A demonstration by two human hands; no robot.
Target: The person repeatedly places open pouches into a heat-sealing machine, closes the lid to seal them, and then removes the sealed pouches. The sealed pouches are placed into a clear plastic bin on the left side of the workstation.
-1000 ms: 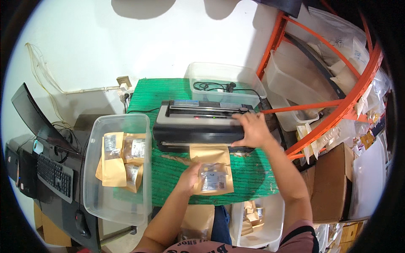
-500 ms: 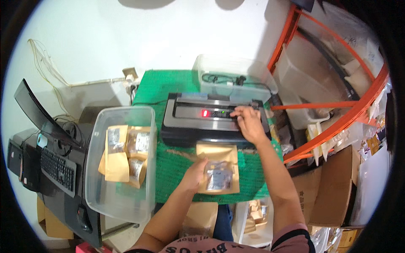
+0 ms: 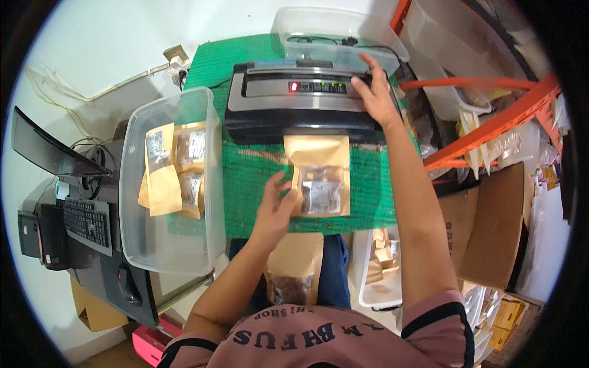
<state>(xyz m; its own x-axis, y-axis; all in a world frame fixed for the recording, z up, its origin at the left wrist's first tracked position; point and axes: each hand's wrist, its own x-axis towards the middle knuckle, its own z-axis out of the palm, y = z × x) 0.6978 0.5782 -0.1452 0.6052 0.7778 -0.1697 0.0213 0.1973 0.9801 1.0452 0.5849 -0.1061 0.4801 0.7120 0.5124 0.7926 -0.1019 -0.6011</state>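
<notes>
A black and silver vacuum sealer (image 3: pixel 294 101), its panel showing a lit red display and green lights, lies across the green table covering. A kraft paper pouch (image 3: pixel 318 153) with a clear window and a white label extends toward me, its top edge at the sealer's front. Beside the pouch's left edge is my left hand (image 3: pixel 276 205), fingers apart and not gripping it. Above the sealer's right end, my right hand (image 3: pixel 377 95) is spread with nothing in it. Another kraft pouch (image 3: pixel 296 257) rests on my lap.
On the left stands a clear plastic bin (image 3: pixel 138 245) with several filled pouches (image 3: pixel 162 184). A monitor (image 3: pixel 55 147) and keyboard (image 3: pixel 89 224) are beyond it. Behind the sealer is a clear tub (image 3: pixel 337 27) with cables. A white bin (image 3: pixel 374 300), cardboard box (image 3: pixel 491 233) and orange rack (image 3: pixel 491 132) are right.
My right hand has left the sealer's buttons and opened toward its right end. The left hand has let go of the pouch. More green lights show on the panel; the view has tilted down.
</notes>
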